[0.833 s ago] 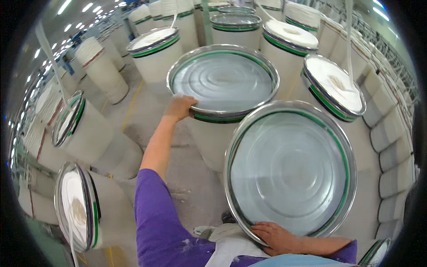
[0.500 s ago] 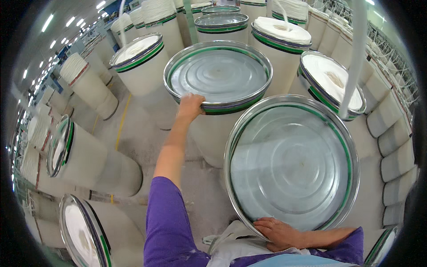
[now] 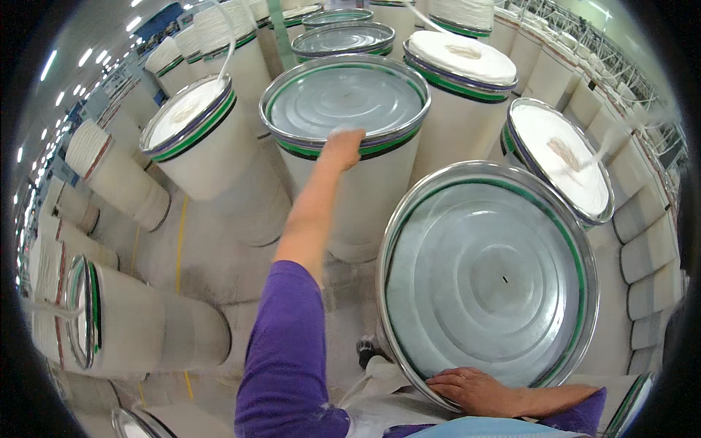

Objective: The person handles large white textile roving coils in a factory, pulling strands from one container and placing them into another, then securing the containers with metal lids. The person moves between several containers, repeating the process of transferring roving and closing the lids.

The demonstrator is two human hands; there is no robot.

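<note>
My left arm reaches forward, and my left hand [image 3: 342, 150] is closed over the near rim of a tall, pale sliver can [image 3: 380, 175] with green and dark bands. Inside that can, a grey metal plate lies close to the top. Against my body stands a second sliver can [image 3: 475, 169], its wide metal rim framing a ringed grey plate [image 3: 475, 270] with no sliver on it. My right hand [image 3: 475, 390] is closed over this near can's rim, its fingers lying inside and its thumb hidden.
Cans filled with white sliver stand at left [image 3: 190, 117], right [image 3: 562, 157] and behind [image 3: 467, 55]. Another can [image 3: 161, 321] is at the lower left. A yellow line [image 3: 180, 248] runs along the floor. Rows of cans line the right side.
The far can has shifted away from me, widening the gap to the near can. My left hand now sits further right on its rim. My right hand keeps its place; the view has shifted.
</note>
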